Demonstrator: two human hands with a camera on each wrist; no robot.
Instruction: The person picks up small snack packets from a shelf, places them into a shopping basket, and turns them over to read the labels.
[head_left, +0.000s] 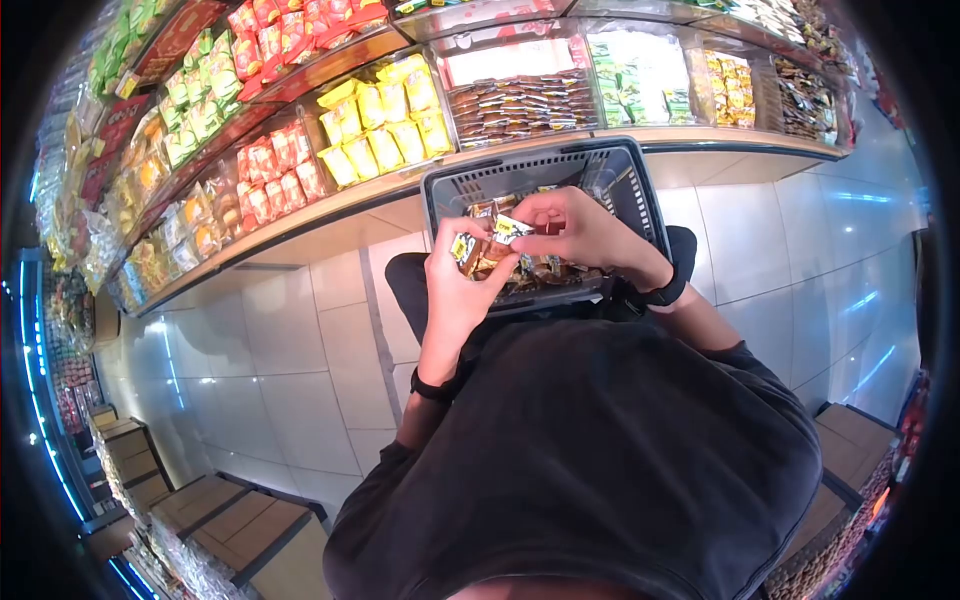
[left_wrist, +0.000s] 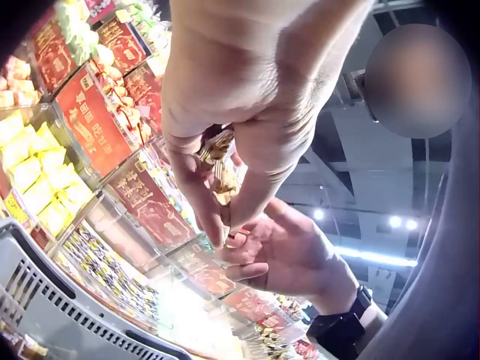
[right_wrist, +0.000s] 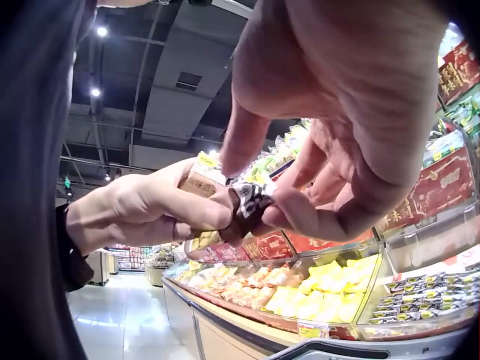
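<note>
My left hand (head_left: pixel 455 285) grips small brown-wrapped snack packets (head_left: pixel 486 256) above a grey shopping basket (head_left: pixel 437 205). The right hand (head_left: pixel 590 235) pinches the end of a snack packet with a white, yellow and black label (head_left: pixel 514 229), its thumb and forefinger close to the left fingertips. In the right wrist view, the black-and-white end of this packet (right_wrist: pixel 256 198) lies between the fingers of both hands. Striped gold-brown wrapper (left_wrist: pixel 224 180) shows between the left thumb and fingers in the left wrist view. More small packets (head_left: pixel 540 270) lie in the basket, partly hidden under the hands.
Beyond the basket runs a shelf with a wooden edge (head_left: pixel 720 140). Its bins hold yellow packets (head_left: pixel 385 120), brown packets (head_left: pixel 520 105) and red packets (head_left: pixel 275 165). Pale floor tiles (head_left: pixel 290 330) extend to both sides, and wooden crates (head_left: pixel 240 520) stand at the lower left.
</note>
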